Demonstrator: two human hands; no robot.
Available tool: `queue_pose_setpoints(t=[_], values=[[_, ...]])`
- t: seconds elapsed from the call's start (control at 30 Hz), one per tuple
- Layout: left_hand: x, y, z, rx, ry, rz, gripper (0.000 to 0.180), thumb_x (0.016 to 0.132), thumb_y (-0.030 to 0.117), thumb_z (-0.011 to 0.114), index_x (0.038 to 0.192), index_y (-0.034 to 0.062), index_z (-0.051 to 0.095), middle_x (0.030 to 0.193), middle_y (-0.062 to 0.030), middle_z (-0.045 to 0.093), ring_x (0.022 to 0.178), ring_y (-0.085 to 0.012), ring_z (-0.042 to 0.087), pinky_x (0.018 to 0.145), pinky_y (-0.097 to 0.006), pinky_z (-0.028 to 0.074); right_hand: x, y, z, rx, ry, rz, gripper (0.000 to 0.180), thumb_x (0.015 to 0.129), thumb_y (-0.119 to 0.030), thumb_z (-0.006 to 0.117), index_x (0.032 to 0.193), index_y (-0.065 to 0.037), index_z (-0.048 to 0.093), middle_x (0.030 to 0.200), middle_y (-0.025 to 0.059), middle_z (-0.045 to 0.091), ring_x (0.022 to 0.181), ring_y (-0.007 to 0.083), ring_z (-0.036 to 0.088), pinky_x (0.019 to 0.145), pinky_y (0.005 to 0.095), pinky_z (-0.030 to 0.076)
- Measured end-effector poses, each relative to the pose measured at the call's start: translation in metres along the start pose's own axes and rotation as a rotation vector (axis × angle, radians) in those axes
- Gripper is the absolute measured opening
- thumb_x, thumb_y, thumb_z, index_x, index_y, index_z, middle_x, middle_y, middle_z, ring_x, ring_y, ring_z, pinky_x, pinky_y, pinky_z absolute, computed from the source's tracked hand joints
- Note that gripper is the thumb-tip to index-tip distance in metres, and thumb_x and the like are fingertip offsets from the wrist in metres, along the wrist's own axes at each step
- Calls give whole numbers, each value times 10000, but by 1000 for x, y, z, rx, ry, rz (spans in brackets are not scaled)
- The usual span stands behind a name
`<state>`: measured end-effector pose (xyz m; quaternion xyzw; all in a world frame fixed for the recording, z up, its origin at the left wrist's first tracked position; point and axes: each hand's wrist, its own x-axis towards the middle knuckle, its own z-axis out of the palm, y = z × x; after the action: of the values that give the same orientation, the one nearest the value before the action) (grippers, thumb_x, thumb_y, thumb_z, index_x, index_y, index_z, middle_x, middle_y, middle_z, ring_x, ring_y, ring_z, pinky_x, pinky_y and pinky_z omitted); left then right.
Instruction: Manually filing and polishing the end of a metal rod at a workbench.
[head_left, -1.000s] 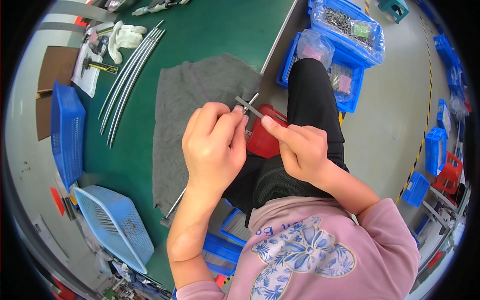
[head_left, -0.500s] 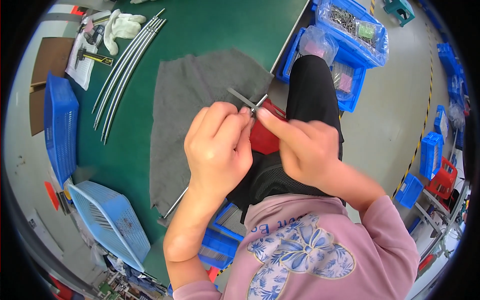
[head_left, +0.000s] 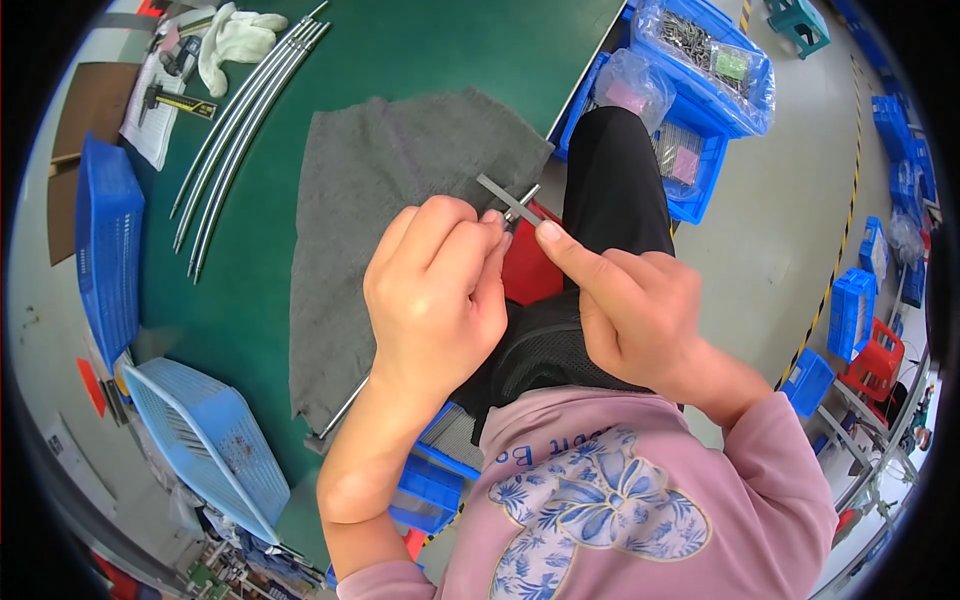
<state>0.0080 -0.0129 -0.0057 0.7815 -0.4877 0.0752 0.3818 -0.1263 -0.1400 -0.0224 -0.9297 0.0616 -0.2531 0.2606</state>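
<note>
My left hand [head_left: 432, 285] is closed around a thin metal rod [head_left: 527, 196], near its far right end. The rod's other end shows past my left forearm, over the edge of a grey cloth; the stretch between is hidden by my hand and arm. In my right hand [head_left: 640, 310] is a narrow flat file [head_left: 506, 197], my index finger stretched along it. The file crosses the rod at a slant, just beyond my left fingertips. Below both hands lies the grey cloth [head_left: 350, 230] on a green tabletop [head_left: 420, 50].
Several metal rods [head_left: 243, 120] lie at the far left, beside a white glove [head_left: 240, 38] and a caliper [head_left: 180, 101]. Blue baskets [head_left: 112, 240] line the left edge. To the right stand blue bins [head_left: 745, 115] of metal parts. A red object [head_left: 530, 265] shows below my hands.
My right hand has drawn the file back a little toward the lower right across the rod. My left hand keeps its grip. The whole view has shifted slightly.
</note>
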Motion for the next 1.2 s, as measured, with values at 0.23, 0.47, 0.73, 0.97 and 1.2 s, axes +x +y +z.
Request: queue_pose_setpoints(t=[0.23,0.47,0.73,0.97,1.2], values=[[1,-1,-1,-12,-3,-8,165,667,-50,729,728,24,595,728,-68,541,611,-242,535,536,-340,442,-3,2,4,77,18,-13,544,674,110,583,1192,-36,664,515,41,375,391,174,348,399,307,283],[2,1,-2,-23,-18,-42,164,664,-50,728,722,25,593,728,-69,546,612,-244,538,540,-343,444,-8,1,7,63,10,-36,544,662,98,586,1182,-37,672,513,23,337,390,165,321,396,304,268],[3,2,-3,-7,-48,-29,161,664,-59,722,723,22,596,728,-71,553,616,-249,541,543,-342,445,10,-1,17,48,47,-29,603,601,27,603,1189,-90,673,549,18,426,411,182,395,424,316,335],[3,2,-3,-7,-44,-11,158,658,-61,711,721,20,591,720,-77,547,605,-255,535,537,-346,439,4,1,17,71,8,-16,555,626,63,581,1158,-65,678,545,20,443,409,182,409,416,308,328],[3,-2,-2,-16,-52,16,172,652,-63,711,721,21,578,714,-78,545,599,-257,531,528,-346,435,-11,4,26,53,50,17,547,629,-29,618,1166,-116,678,545,3,428,422,161,450,401,290,369]])
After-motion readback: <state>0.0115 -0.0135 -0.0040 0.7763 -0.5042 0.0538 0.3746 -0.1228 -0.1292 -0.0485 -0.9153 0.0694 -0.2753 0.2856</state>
